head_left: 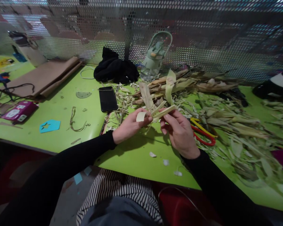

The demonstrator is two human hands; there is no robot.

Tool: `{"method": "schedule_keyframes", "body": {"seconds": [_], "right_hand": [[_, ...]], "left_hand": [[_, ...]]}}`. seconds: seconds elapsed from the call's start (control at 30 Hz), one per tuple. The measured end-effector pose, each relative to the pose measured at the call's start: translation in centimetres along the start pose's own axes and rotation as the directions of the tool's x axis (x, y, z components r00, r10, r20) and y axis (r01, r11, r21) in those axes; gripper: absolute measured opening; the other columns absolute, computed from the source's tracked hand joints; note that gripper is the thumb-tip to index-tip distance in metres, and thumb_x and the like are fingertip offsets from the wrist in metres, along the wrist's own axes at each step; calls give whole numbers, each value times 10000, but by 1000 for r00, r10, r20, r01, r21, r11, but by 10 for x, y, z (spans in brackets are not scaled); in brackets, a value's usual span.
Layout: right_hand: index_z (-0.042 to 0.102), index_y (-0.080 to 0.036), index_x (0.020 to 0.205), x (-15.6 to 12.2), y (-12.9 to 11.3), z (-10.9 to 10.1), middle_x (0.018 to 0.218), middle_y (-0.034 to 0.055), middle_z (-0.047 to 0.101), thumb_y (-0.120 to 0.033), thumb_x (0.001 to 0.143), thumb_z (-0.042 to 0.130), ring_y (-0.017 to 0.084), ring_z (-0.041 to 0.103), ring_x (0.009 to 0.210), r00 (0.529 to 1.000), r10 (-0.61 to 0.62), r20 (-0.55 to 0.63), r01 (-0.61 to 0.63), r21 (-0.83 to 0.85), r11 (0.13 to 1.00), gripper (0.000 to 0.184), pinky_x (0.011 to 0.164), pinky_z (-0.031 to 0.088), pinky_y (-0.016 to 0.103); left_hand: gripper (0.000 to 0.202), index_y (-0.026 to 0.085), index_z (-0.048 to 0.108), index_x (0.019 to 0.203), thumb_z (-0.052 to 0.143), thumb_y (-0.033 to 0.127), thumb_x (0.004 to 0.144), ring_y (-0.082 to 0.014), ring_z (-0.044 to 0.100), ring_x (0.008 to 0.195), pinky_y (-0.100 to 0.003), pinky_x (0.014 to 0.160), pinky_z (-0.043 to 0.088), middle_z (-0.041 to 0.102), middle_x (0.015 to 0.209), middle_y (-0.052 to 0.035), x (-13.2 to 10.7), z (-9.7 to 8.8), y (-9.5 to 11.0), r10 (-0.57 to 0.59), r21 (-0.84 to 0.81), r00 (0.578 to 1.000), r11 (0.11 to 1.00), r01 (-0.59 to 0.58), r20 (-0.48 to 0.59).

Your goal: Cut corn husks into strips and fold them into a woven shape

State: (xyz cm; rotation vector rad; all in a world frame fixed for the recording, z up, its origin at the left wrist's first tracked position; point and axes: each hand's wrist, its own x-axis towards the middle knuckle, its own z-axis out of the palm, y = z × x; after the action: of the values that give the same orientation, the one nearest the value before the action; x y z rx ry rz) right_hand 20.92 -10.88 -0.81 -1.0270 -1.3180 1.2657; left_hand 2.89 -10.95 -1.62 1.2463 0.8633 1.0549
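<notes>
Pale strips of dried corn husk (164,112) are held up over the green table between my two hands. My left hand (133,124) pinches their near end between thumb and fingers, and a short flap of husk curls over its fingertips. My right hand (179,130) has thumb and index finger closed on the longer strip that points right. Just right of that hand lie scissors (206,138) with red and yellow handles, their blades hidden. Beyond my hands spreads a heap of dry husks (186,82), with wider leaves standing up from it.
A black phone (108,99) lies left of the heap. Behind are a black cloth (115,67) and a green bottle (153,59). On the left are brown paper (44,77), a purple box (20,111) and a blue tag (50,126). Husk scraps (247,147) cover the right side.
</notes>
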Motion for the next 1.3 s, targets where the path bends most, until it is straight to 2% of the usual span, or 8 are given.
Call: {"method": "schedule_keyframes", "body": {"seconds": [0.17, 0.27, 0.37, 0.5, 0.73, 0.87, 1.1, 1.3], "right_hand": [[700, -278, 1015, 2, -12, 2, 852, -8, 577, -332, 791, 718, 108, 506, 633, 999, 11, -35, -8, 86, 996, 231, 443, 394, 215], [698, -271, 1004, 4, -19, -1, 878, 4, 578, -419, 789, 720, 113, 499, 637, 995, -59, -78, 71, 167, 983, 262, 439, 383, 229], [684, -248, 905, 6, -21, -7, 782, 11, 557, -516, 808, 719, 117, 468, 595, 989, -79, -124, 92, 103, 990, 287, 423, 341, 243], [668, -259, 759, 6, -21, -13, 618, 5, 486, -522, 805, 737, 124, 422, 530, 991, -30, -132, 25, -40, 999, 275, 409, 280, 255], [680, -268, 778, 7, -24, -14, 623, 9, 482, -549, 816, 712, 131, 413, 520, 996, 4, -90, -6, -21, 1000, 285, 402, 268, 267], [656, -260, 860, 6, -20, -13, 759, -6, 552, -511, 807, 749, 106, 450, 569, 990, -35, -136, 42, 52, 998, 273, 416, 319, 233], [688, -217, 855, -2, -5, -3, 616, -41, 556, -423, 825, 768, 90, 412, 482, 996, 47, 81, -21, -289, 957, 223, 413, 319, 237], [677, -195, 778, -2, -4, 0, 549, -46, 515, -472, 811, 764, 79, 392, 450, 994, 85, 62, -67, -251, 966, 292, 409, 289, 233]], "left_hand": [[331, 168, 532, 882, 755, 406, 828, -89, 497, 659, -251, 658, 407, 541, 757, 32, -1, 0, 2, -10, -35, 1000, 999, 11, 19], [286, 158, 539, 851, 716, 383, 860, -91, 512, 687, -257, 686, 420, 535, 773, 25, -1, -1, 1, -6, -30, 999, 1000, 7, 49], [304, 159, 548, 886, 733, 398, 848, -92, 513, 686, -253, 668, 403, 545, 765, 26, -2, 0, 4, -35, -11, 997, 999, 36, 64], [380, 168, 534, 910, 777, 440, 803, -88, 508, 668, -248, 646, 405, 559, 770, 30, -5, 2, 8, -75, -25, 995, 997, 77, 71], [398, 173, 534, 933, 760, 477, 813, -93, 548, 678, -259, 666, 439, 575, 788, 27, -4, 1, 2, -66, -29, 994, 997, 69, 84], [413, 171, 532, 915, 791, 464, 784, -92, 546, 676, -262, 678, 460, 568, 771, 34, -4, 1, 4, -55, -60, 997, 997, 58, 49], [403, 172, 518, 922, 774, 459, 801, -91, 559, 666, -259, 668, 450, 581, 772, 30, -3, 3, 3, -45, -76, 999, 996, 47, 30], [359, 169, 545, 920, 764, 429, 804, -87, 485, 662, -236, 619, 373, 590, 774, 16, -4, 0, 1, 6, 78, 1000, 997, -5, -19]]}}
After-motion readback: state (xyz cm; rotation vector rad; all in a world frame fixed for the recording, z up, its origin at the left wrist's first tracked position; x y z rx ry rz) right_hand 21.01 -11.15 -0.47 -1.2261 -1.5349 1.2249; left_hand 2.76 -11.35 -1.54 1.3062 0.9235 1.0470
